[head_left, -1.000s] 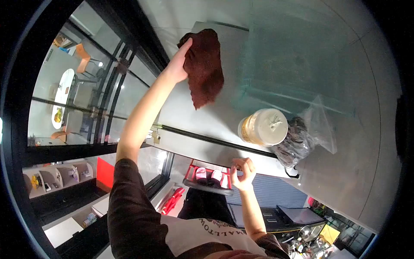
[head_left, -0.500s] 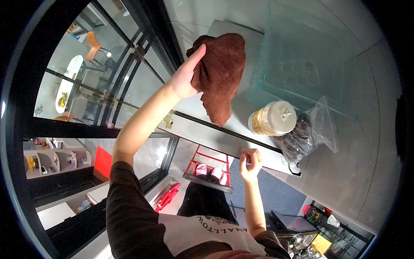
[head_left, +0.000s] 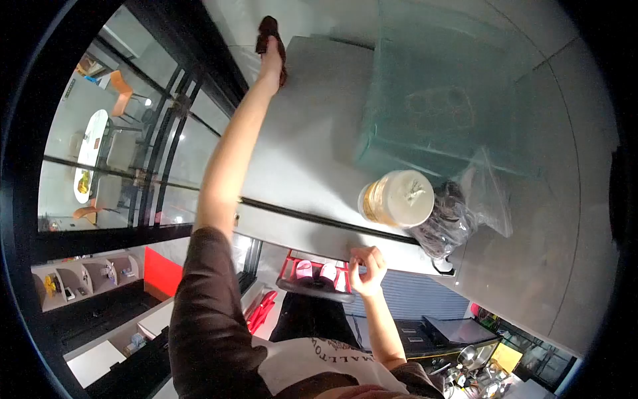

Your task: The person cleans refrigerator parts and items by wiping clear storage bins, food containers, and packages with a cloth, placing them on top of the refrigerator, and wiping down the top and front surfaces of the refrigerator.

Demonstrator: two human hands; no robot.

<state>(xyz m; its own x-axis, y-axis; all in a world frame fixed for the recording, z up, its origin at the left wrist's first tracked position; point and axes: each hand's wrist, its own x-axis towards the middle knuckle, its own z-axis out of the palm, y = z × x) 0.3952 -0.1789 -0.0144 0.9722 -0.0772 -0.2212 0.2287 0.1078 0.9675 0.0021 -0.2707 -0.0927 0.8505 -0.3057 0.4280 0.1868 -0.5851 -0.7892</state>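
Observation:
My left hand [head_left: 271, 65] reaches far out to the back left and grips a dark brown cloth [head_left: 268, 30], partly hidden by the hand, against the wall beside the grey cabinet top [head_left: 312, 113]. At the cabinet's front edge my right hand [head_left: 368, 269] has its fingers curled; whether anything is in them is too small to tell. Behind it on the top stands a tub with a white lid [head_left: 408, 198]. A clear plastic bag with dark contents [head_left: 446, 223] lies against the tub's right side.
A greenish glass tank [head_left: 452, 100] stands at the back right. Black-framed glass panes [head_left: 179, 106] rise at the left. Below are a red step ladder [head_left: 316, 286], two feet in pink and white slippers, shelves at lower left and a cluttered counter at lower right.
The cloth and my left hand first came nearer over the front of the cabinet top, then moved away to the back left. My right hand stayed near the front edge.

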